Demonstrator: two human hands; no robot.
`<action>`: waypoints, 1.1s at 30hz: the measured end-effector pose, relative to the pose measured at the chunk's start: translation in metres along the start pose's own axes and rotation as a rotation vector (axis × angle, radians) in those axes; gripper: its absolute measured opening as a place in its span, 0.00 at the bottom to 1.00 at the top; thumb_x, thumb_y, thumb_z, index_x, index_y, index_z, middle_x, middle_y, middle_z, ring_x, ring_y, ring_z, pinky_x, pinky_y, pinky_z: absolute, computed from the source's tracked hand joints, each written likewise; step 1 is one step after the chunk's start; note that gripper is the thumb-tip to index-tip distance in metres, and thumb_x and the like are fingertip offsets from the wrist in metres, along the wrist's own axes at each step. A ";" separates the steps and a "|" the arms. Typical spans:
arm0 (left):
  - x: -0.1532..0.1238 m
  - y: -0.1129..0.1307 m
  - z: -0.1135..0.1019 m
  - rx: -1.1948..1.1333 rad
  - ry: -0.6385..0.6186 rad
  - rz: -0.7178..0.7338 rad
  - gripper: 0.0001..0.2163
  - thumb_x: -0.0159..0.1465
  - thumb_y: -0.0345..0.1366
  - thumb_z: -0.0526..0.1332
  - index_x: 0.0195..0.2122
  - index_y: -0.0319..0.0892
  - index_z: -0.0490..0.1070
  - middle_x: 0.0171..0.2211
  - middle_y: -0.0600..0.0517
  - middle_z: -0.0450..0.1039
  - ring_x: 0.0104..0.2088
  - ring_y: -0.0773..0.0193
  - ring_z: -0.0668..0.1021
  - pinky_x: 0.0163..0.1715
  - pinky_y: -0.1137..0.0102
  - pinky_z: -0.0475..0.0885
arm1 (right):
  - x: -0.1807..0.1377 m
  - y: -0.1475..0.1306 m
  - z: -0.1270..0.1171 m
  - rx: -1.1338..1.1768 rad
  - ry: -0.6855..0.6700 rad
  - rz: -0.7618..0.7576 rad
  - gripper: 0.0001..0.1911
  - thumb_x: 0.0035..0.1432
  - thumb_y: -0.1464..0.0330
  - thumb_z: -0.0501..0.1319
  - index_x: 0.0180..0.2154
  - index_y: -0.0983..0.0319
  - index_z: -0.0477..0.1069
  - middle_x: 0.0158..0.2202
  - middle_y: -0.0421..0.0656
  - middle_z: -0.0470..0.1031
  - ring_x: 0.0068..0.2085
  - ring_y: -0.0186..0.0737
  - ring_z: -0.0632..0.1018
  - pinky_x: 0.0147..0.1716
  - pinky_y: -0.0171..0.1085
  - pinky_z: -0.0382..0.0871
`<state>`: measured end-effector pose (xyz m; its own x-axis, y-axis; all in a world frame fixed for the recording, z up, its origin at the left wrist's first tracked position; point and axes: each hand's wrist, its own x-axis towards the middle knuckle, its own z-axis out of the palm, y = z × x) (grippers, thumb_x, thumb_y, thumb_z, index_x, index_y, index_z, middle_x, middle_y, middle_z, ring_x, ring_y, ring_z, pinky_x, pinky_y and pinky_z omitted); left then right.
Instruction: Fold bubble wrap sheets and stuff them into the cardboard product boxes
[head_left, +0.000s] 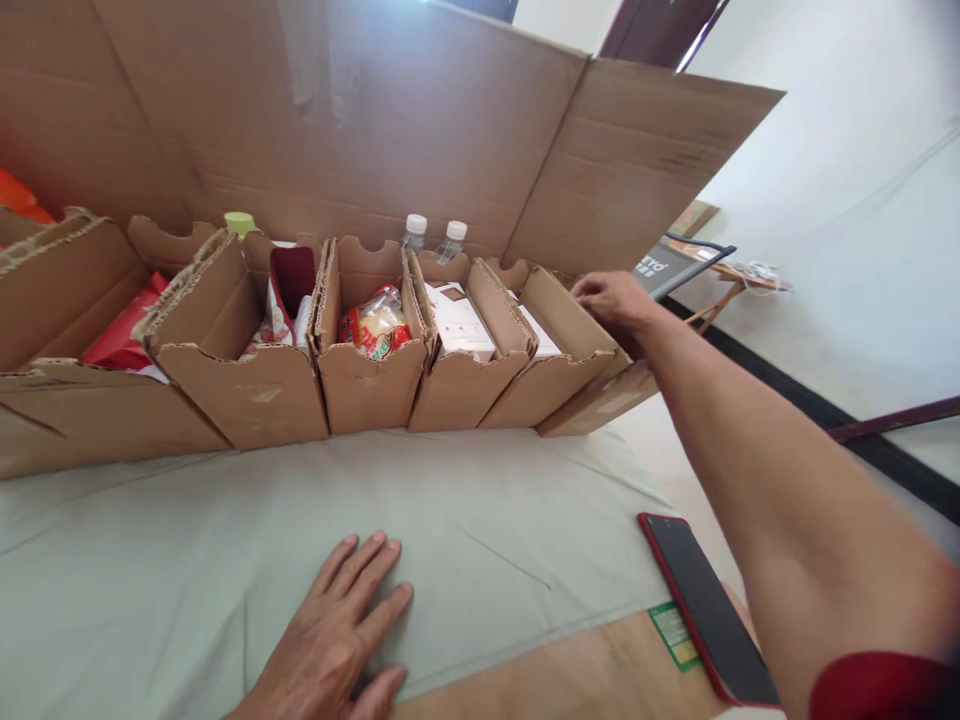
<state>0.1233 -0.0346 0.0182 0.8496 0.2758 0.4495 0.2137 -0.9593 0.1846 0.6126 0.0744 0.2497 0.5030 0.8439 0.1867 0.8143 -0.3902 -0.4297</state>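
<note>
Flat on the pale green cloth, my left hand rests with its fingers stretched out and holds nothing. My right hand reaches to the rightmost cardboard box in a row, with fingers curled down at its opening. Its fingertips are hidden, so what they hold cannot be made out. Beside it stands a narrow cardboard box with a white box inside. The box to its left contains a white carton with printing. Further left, another holds a red and clear food packet.
Tall cardboard panels rise behind the row, with two white-capped bottles in front of them. A red packet lies in a left box. A red-cased phone is at the lower right. A folding chair stands beyond.
</note>
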 end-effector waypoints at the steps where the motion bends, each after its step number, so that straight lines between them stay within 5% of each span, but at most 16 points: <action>1: 0.001 0.001 -0.003 -0.004 0.001 -0.005 0.26 0.58 0.36 0.63 0.59 0.44 0.71 0.67 0.40 0.65 0.68 0.41 0.66 0.62 0.46 0.69 | -0.007 -0.001 -0.012 0.030 0.086 0.032 0.10 0.68 0.61 0.63 0.44 0.62 0.76 0.50 0.47 0.78 0.51 0.46 0.77 0.55 0.50 0.72; 5: 0.003 0.006 -0.011 -0.091 0.081 -0.092 0.24 0.61 0.35 0.62 0.60 0.46 0.71 0.69 0.42 0.63 0.69 0.42 0.65 0.63 0.48 0.70 | -0.058 -0.014 -0.057 0.240 0.412 0.104 0.16 0.69 0.59 0.59 0.52 0.60 0.70 0.56 0.51 0.74 0.53 0.48 0.76 0.53 0.51 0.73; 9: 0.007 0.009 -0.026 -0.354 0.154 -0.324 0.23 0.66 0.36 0.60 0.64 0.51 0.66 0.70 0.44 0.62 0.69 0.44 0.66 0.61 0.49 0.72 | -0.147 -0.044 -0.053 0.532 0.382 0.036 0.10 0.60 0.57 0.62 0.39 0.53 0.66 0.47 0.46 0.77 0.46 0.48 0.79 0.45 0.47 0.76; 12: 0.015 0.013 -0.051 -0.681 0.139 -0.577 0.25 0.68 0.42 0.61 0.66 0.52 0.63 0.69 0.43 0.63 0.67 0.44 0.69 0.60 0.48 0.72 | -0.222 -0.072 0.000 0.718 0.169 0.001 0.15 0.52 0.52 0.65 0.34 0.53 0.65 0.38 0.42 0.77 0.37 0.46 0.79 0.37 0.46 0.77; 18: 0.030 0.008 -0.093 -1.471 0.304 -0.843 0.43 0.57 0.52 0.71 0.69 0.42 0.55 0.61 0.37 0.70 0.63 0.43 0.72 0.59 0.51 0.70 | -0.337 -0.126 0.132 1.191 -0.499 0.119 0.15 0.60 0.52 0.63 0.32 0.55 0.69 0.30 0.39 0.75 0.31 0.42 0.76 0.34 0.43 0.73; 21: 0.026 -0.002 -0.092 -1.462 0.409 -1.039 0.44 0.51 0.54 0.74 0.64 0.38 0.61 0.54 0.39 0.75 0.55 0.46 0.77 0.54 0.56 0.73 | -0.359 -0.138 0.157 1.130 -0.611 0.065 0.14 0.58 0.54 0.68 0.39 0.55 0.74 0.41 0.43 0.79 0.44 0.48 0.79 0.47 0.48 0.73; 24: 0.018 -0.009 -0.087 -1.297 0.487 -1.128 0.43 0.49 0.52 0.76 0.62 0.37 0.63 0.52 0.41 0.74 0.53 0.48 0.77 0.52 0.59 0.73 | -0.364 -0.145 0.156 1.033 -0.599 -0.029 0.35 0.55 0.51 0.70 0.61 0.49 0.65 0.65 0.47 0.68 0.62 0.53 0.72 0.61 0.54 0.65; 28: 0.010 -0.011 -0.083 -1.095 0.433 -1.064 0.45 0.51 0.52 0.75 0.66 0.39 0.61 0.51 0.41 0.74 0.51 0.48 0.77 0.52 0.57 0.73 | -0.358 -0.163 0.155 0.869 -0.576 -0.084 0.53 0.47 0.52 0.75 0.69 0.46 0.53 0.70 0.46 0.62 0.67 0.57 0.66 0.65 0.58 0.61; 30: 0.007 -0.011 -0.082 -1.149 0.409 -1.022 0.44 0.54 0.56 0.72 0.67 0.39 0.60 0.49 0.42 0.74 0.50 0.49 0.77 0.51 0.57 0.73 | -0.352 -0.172 0.164 0.830 -0.456 -0.030 0.47 0.48 0.54 0.75 0.66 0.47 0.59 0.65 0.45 0.69 0.63 0.58 0.71 0.62 0.57 0.65; 33: 0.003 -0.015 -0.080 -1.389 0.411 -1.047 0.42 0.61 0.62 0.62 0.67 0.39 0.57 0.49 0.40 0.73 0.49 0.48 0.77 0.45 0.57 0.76 | -0.339 -0.176 0.179 1.050 -0.255 0.132 0.26 0.56 0.52 0.68 0.54 0.53 0.72 0.53 0.46 0.79 0.54 0.56 0.79 0.53 0.55 0.74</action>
<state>0.0839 -0.0142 0.0869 0.4306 0.8803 -0.1991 -0.1754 0.2981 0.9383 0.2465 -0.0774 0.1044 0.3944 0.9174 -0.0530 0.0435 -0.0763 -0.9961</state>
